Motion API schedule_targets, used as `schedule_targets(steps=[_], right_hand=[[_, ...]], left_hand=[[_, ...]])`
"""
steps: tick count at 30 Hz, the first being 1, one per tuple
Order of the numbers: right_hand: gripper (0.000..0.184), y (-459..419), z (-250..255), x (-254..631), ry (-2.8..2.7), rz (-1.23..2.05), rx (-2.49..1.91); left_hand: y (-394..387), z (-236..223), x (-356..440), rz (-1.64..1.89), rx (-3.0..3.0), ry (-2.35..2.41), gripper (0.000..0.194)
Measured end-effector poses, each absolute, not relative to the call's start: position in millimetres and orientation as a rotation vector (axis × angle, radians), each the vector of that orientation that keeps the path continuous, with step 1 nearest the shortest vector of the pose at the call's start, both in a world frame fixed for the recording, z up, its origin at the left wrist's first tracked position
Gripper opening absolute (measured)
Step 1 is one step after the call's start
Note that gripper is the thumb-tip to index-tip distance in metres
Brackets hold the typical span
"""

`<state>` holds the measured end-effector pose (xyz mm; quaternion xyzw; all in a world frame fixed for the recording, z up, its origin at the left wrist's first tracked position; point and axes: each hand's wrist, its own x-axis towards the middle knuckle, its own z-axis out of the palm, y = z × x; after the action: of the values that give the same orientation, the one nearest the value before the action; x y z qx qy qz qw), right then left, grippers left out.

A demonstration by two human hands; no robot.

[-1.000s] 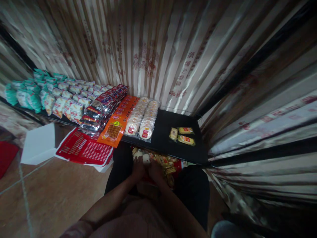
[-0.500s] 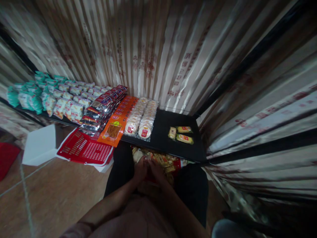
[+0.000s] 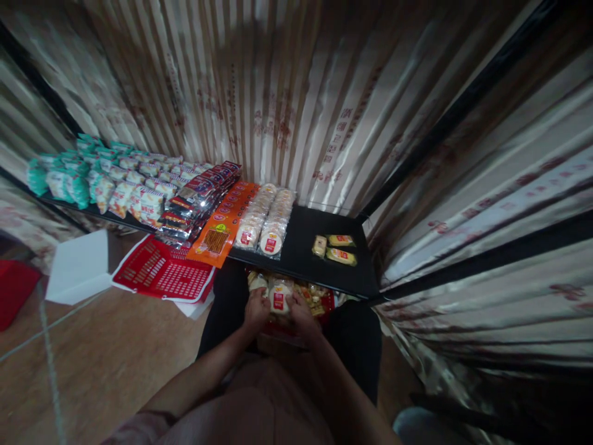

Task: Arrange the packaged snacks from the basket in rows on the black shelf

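Between my two hands is a packet of round white rice crackers [image 3: 279,301] with a red label facing up. My left hand [image 3: 257,309] grips its left edge, and my right hand [image 3: 299,311] pinches its right edge. Below the packet and around it lies a red container [image 3: 330,301] of small wrapped snacks, between my knees and partly under the shelf edge. Another pale packet [image 3: 258,283] shows just beyond my left fingers. On the black shelf [image 3: 303,247] ahead, two rows of similar rice cracker packets [image 3: 271,240] lie overlapped beside an orange snack bag [image 3: 217,240].
Three small yellow packets [image 3: 341,254] lie on the shelf's right part. To the left stand silver-and-red packets [image 3: 185,213], white snack bags [image 3: 143,204] and green-topped bags [image 3: 69,182]. A red basket [image 3: 162,272] and a white box [image 3: 78,266] are on the floor. Curtains hang behind.
The rice cracker packet has come up between my hands, its labelled face now showing. My hands have moved apart to its two sides. The view has shifted slightly.
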<state>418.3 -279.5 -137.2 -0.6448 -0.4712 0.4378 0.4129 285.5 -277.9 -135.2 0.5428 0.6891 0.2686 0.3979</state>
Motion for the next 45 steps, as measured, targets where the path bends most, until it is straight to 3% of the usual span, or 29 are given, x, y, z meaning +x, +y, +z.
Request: schedule_targets(steps=[6, 10, 18, 26, 34, 39, 45], right_hand=[[0.033, -280.4, -116.9, 413.2, -0.952, 1.409, -1.445], [0.035, -275.9, -101.8, 407.7, -1.020, 1.435, -1.383], [0.026, -240.1, -84.4, 386.0, -1.436, 1.022, -1.609], [0.017, -193.6, -68.6, 348.0, -1.619, 0.697, -1.775], [0.017, -161.7, -70.5, 332.7, -1.680, 0.710, -1.735], [0.031, -161.1, -74.8, 335.2, -1.627, 0.775, -1.628], [0.033, -177.6, -86.8, 360.7, -1.767, 0.172, -1.631]], left_hand=[[-275.4, -130.7, 278.4, 0.747, 1.077, 1.464, 0.027], [-266.5, -124.5, 268.5, 0.881, 1.074, 1.459, 0.020], [-242.8, -89.8, 243.5, 1.038, 1.334, 1.655, 0.023], [-212.8, -79.6, 233.3, 1.167, 1.662, 1.905, 0.057], [-188.5, -89.5, 230.0, 1.131, 1.811, 1.978, 0.051], [-179.7, -92.6, 229.5, 1.106, 1.831, 2.018, 0.045], [-174.7, -90.3, 233.0, 1.071, 1.871, 2.011, 0.043]])
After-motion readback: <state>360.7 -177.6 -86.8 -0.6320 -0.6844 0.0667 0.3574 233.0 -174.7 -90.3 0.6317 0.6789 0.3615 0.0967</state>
